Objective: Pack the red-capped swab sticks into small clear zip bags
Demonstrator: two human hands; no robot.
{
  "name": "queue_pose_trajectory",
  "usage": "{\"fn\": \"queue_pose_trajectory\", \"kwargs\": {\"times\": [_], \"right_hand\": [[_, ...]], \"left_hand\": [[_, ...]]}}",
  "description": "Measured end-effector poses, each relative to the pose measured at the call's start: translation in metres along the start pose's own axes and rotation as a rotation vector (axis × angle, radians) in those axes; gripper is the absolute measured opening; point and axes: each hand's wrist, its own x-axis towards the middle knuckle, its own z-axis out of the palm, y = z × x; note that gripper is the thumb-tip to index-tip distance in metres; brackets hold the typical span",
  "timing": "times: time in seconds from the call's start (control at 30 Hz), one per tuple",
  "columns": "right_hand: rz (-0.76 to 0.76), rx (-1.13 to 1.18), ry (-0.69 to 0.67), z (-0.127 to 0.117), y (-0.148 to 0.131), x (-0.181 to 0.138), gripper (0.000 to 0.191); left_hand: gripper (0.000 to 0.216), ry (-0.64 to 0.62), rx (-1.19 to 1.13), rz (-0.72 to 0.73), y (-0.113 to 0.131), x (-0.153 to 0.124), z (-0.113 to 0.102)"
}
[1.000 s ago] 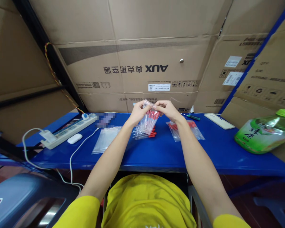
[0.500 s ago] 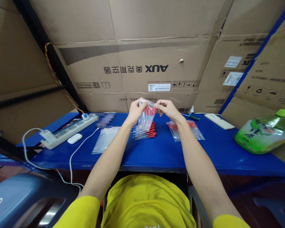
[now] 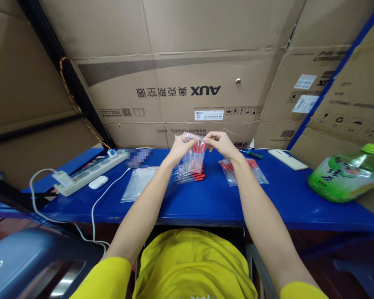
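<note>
A clear zip bag (image 3: pixel 193 158) with several red-handled screwdrivers inside hangs above the blue table. My left hand (image 3: pixel 178 149) pinches its upper left edge, thumb across the plastic. At the bag's upper right corner, my right hand (image 3: pixel 220 143) is closed on the rim, fingers bent. Below and partly behind the bag lies a pile of red-handled screwdrivers (image 3: pixel 199 177), their thin shafts pointing left. Near my left forearm is a stack of flat clear bags (image 3: pixel 139 185). Another filled bag (image 3: pixel 244 170) with red handles lies beside my right forearm.
On the left are a white power strip (image 3: pixel 90 172), a white earbud case (image 3: pixel 98 182) and a white cable (image 3: pixel 101 197). To the right lie a green-handled screwdriver (image 3: pixel 254 154), a pale phone (image 3: pixel 287 159) and a green drink bottle (image 3: pixel 345 174). Cardboard (image 3: pixel 180 66) walls the back.
The bag has dropped slightly and hangs straighter, with the red handles inside showing more upright. Both hands keep hold of its top and have barely moved.
</note>
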Motion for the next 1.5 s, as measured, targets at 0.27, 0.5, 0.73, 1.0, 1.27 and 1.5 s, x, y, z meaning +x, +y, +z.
{"fn": "queue_pose_trajectory", "kwargs": {"times": [0.27,0.5,0.73,1.0,1.27,1.5], "right_hand": [[0.08,0.056,0.027,-0.0011,-0.0037,-0.0013,0.052],[0.106,0.052,0.008,-0.0035,-0.003,-0.0013,0.054],[0.043,-0.017,-0.021,-0.0032,-0.0011,-0.0009,0.053],[0.001,-0.073,-0.009,0.002,-0.0036,-0.0012,0.049],[-0.025,-0.045,0.052,0.0,-0.0027,0.0008,0.047],[0.001,-0.009,0.089,-0.0025,0.0001,0.0028,0.045]], "left_hand": [[0.032,0.037,-0.032,-0.004,-0.0006,0.0004,-0.0013],[0.03,0.058,0.009,0.074,-0.0005,0.0016,-0.0027],[0.031,0.04,0.031,0.099,-0.0028,0.0023,-0.0029],[0.035,-0.01,0.019,0.086,-0.0016,0.0001,-0.0001],[0.063,-0.005,-0.136,-0.063,0.0044,-0.0007,0.0017],[0.049,0.026,-0.103,0.019,0.0033,0.0002,-0.0031]]}}
